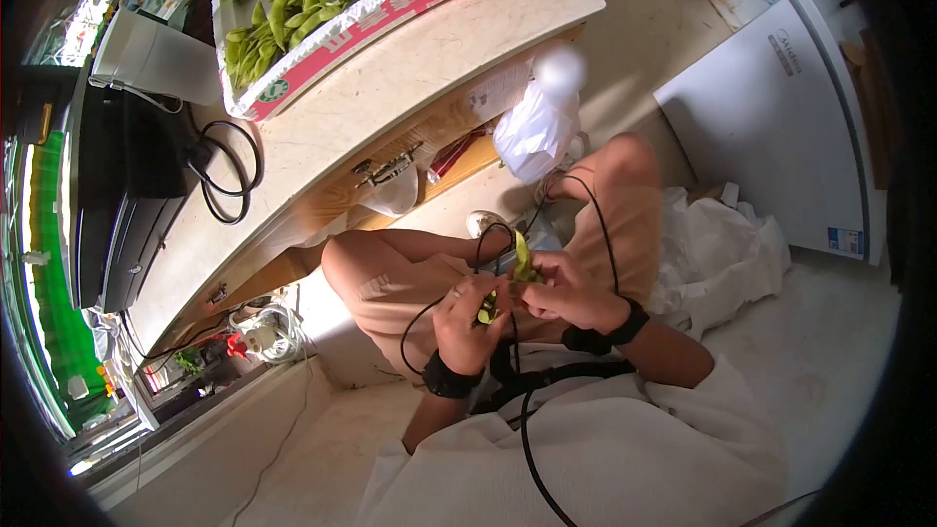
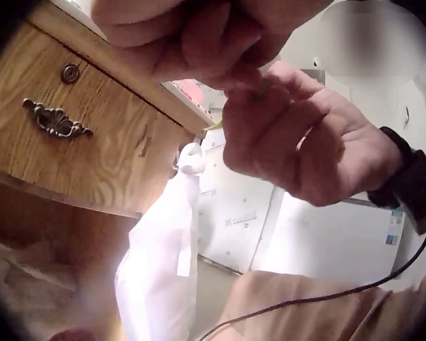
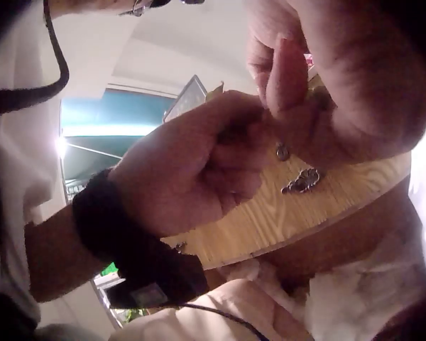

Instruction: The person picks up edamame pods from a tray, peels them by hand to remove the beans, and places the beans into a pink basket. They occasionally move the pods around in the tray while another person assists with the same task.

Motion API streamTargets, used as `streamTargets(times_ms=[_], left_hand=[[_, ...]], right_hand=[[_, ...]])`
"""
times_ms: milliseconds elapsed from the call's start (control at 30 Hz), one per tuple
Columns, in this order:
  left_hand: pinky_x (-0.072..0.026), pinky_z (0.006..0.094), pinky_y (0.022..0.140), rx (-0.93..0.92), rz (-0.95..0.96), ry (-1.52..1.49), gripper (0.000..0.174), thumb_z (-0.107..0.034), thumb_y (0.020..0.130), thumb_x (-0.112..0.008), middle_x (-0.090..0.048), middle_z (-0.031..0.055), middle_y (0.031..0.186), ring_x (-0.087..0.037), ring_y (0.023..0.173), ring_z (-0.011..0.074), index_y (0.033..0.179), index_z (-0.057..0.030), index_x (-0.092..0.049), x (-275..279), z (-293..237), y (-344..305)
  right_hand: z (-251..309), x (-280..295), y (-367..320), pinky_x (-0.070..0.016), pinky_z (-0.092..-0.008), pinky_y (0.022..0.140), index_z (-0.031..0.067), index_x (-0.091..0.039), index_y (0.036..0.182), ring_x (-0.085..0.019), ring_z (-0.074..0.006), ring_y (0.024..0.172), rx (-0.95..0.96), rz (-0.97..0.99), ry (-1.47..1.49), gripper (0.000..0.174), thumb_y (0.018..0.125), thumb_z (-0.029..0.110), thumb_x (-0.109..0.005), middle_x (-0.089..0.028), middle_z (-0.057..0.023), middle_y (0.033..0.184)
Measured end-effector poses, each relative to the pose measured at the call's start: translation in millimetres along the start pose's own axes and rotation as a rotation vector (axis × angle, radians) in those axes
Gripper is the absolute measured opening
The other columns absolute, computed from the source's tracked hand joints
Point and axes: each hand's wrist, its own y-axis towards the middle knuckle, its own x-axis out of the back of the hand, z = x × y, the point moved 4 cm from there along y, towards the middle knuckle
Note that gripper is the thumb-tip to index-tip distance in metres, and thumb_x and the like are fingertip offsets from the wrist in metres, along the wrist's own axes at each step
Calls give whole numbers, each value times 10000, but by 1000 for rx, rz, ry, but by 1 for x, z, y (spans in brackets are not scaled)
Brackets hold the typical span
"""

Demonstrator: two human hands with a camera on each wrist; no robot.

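Observation:
Above the person's lap, the two hands meet. The right hand [image 1: 571, 295] pinches a green pod [image 1: 523, 256] that points up from its fingers. Green pieces [image 1: 487, 309] show in the curled fingers of the left hand [image 1: 467, 324]. In the left wrist view the right hand [image 2: 305, 138] touches the left hand [image 2: 192, 35], with a pod tip [image 2: 214, 126] beside them. The right wrist view has the left hand [image 3: 192, 167] at centre and the right hand [image 3: 362, 71] at upper right; the fingers hide most of what they hold.
A foam box [image 1: 390, 8] of pods stands on the counter [image 1: 322, 127]. A white bag [image 1: 536, 132] hangs by the drawers. At the right are a small white fridge [image 1: 781, 117] and crumpled plastic [image 1: 717, 254]. Black cables [image 1: 527, 429] run across the lap.

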Motion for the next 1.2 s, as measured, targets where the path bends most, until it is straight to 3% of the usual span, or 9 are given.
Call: streamTargets(times_ms=[267,600,733,867,933,967,1000,1067,1200], left_hand=[[-482,304,626,-1,-77,-26,205,58,684,-665,-616,121,738,-603,645,258,873,-12,-626,17,3,5],[-456,342,803,128,-145,-254,67,31,745,-632,-582,86,648,-546,586,183,799,-8,-623,20,9,-1],[-430,271,589,49,-52,-224,52,17,746,-636,-593,83,674,-548,586,174,793,-6,-631,24,6,3],[-424,255,584,53,-37,-267,23,6,785,-596,-577,71,673,-511,585,138,795,27,-599,24,2,1],[-406,238,550,232,-199,-465,107,-51,839,-587,-582,47,681,-497,583,108,869,37,-641,25,7,-2],[-368,212,513,283,-249,-573,178,-107,888,-568,-577,25,684,-479,577,79,930,44,-652,27,8,-2],[-444,217,584,364,-252,-662,142,-24,877,-561,-626,74,771,-552,639,98,941,66,-650,28,19,-6],[-441,214,590,384,-264,-631,143,-28,879,-563,-619,69,769,-533,624,92,948,67,-646,32,25,-5],[-431,210,590,378,-258,-690,137,-35,876,-573,-612,53,742,-513,619,82,918,70,-649,31,32,-15]], right_hand=[[15,-1,-7,-369,-185,489,-7,-547,959,-502,-80,638,-100,63,178,157,903,93,-439,-559,-80,822],[35,5,-2,-287,-175,456,36,-549,870,-423,-50,574,-3,39,150,255,947,266,-471,-495,-13,719],[36,-3,-2,-253,-158,441,42,-573,970,-347,1,526,-10,14,13,158,915,191,-582,-456,58,668],[47,-8,2,-252,-158,438,38,-576,964,-343,2,514,44,54,9,123,919,153,-569,-450,65,654],[57,-9,6,-252,-160,432,30,-574,952,-345,2,505,62,69,73,124,912,147,-577,-445,67,636],[70,-9,5,-257,-158,428,19,-580,965,-355,4,501,105,31,10,132,903,135,-586,-460,65,638],[82,-8,7,-257,-158,428,19,-580,965,-355,4,501,116,30,-4,132,903,135,-586,-460,65,638],[118,-2,10,-262,-157,427,12,-587,977,-360,5,498,301,-15,105,131,892,112,-591,-474,60,646],[210,-10,10,-247,-158,416,17,-603,984,-346,8,481,675,-256,-100,131,873,87,-603,-472,71,633]])
